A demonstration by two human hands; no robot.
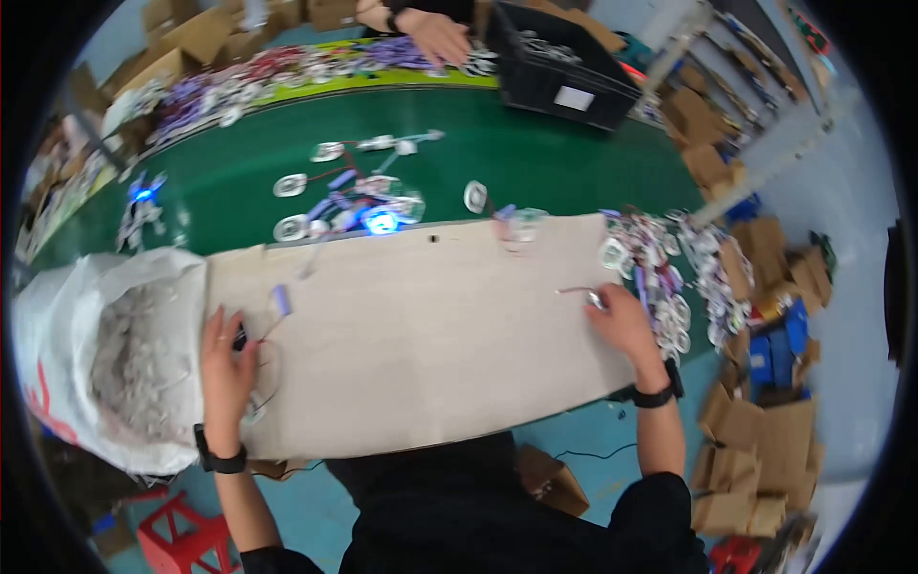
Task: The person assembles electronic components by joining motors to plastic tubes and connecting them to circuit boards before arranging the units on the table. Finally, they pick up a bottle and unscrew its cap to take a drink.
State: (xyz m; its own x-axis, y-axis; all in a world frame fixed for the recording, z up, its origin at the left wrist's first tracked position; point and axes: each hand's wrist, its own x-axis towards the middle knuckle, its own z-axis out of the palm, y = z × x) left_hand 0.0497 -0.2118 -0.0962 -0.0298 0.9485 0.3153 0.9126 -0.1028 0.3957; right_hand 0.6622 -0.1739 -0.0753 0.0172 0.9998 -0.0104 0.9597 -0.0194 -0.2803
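Note:
My left hand (227,368) is at the board's left edge, thumb and fingers closed around a small dark part (240,337). Thin wires run from beside it to a purple cylindrical cell (281,299) lying on the pale board (430,344). Near the board's right end, my right hand (623,325) pinches a small, shiny round part (597,299); a short reddish wire (572,290) sticks out to its left. Its exact kind is too small and blurred to tell. Between the hands, the board's surface shows no parts.
A white plastic bag (57,287) of clear pieces stands left. On the green work surface (459,134) lie wired parts, including a lit blue light (382,222). Heaped wired parts (660,277) border the board's right end. Opposite are a black crate (564,91) and another person's hand (435,36).

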